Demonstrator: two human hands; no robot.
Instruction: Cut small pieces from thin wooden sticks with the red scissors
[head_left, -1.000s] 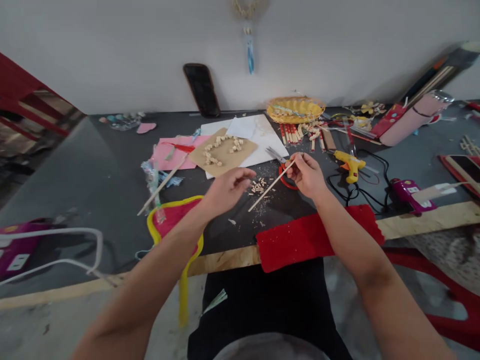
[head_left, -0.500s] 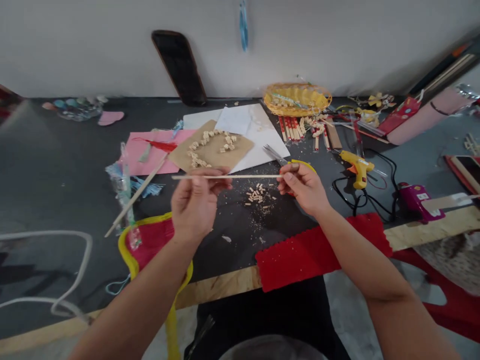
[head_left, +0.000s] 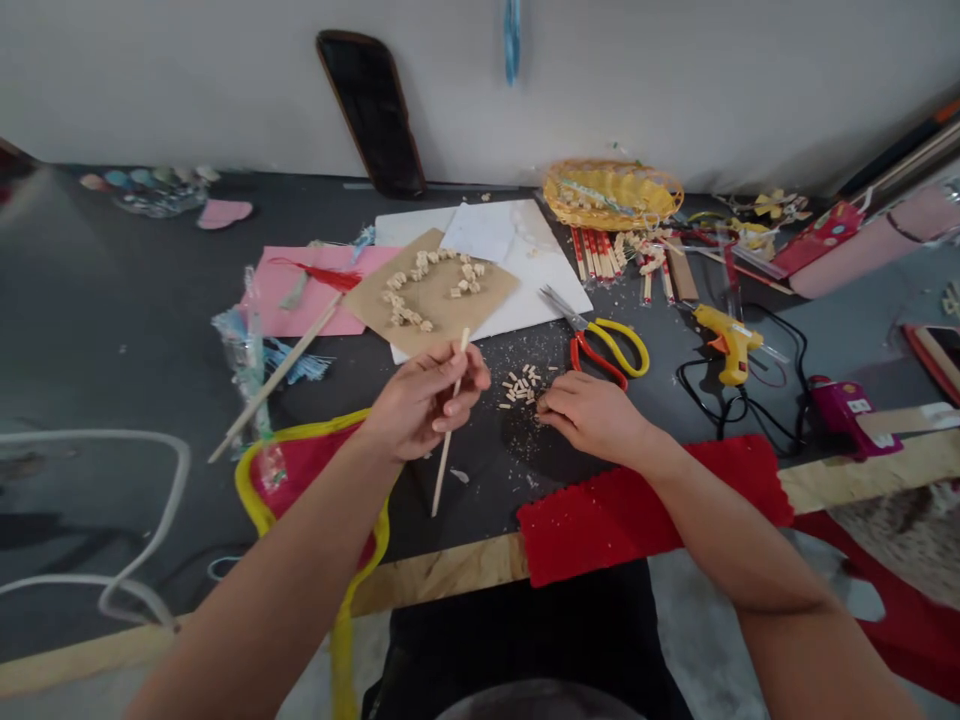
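Observation:
My left hand [head_left: 424, 400] is closed around a slim wooden stick [head_left: 442, 468], which slants with its upper end pointing away from me. At the right edge of a small heap of short cut wood pieces [head_left: 519, 386], my right hand [head_left: 592, 415] rests low on the table with its fingers pinched together; whatever they hold is hidden. Scissors [head_left: 616, 348] with red and yellow handles lie just beyond that hand. Behind the heap, a brown card [head_left: 442, 300] carries a curved line of little pale wooden clusters.
A yellow glue gun [head_left: 731, 345] with a black cord lies to the right. A yellow basket [head_left: 615, 195] stands at the back. Red felt [head_left: 652, 510] covers the front edge. On the left are a long stick [head_left: 274, 385], pink sheets [head_left: 300, 290] and a yellow-edged red pouch [head_left: 307, 470].
The stick has swung from level between both hands to slanted in my left hand alone. My right hand has let go of it and come down beside the cut pieces, uncovering the scissors.

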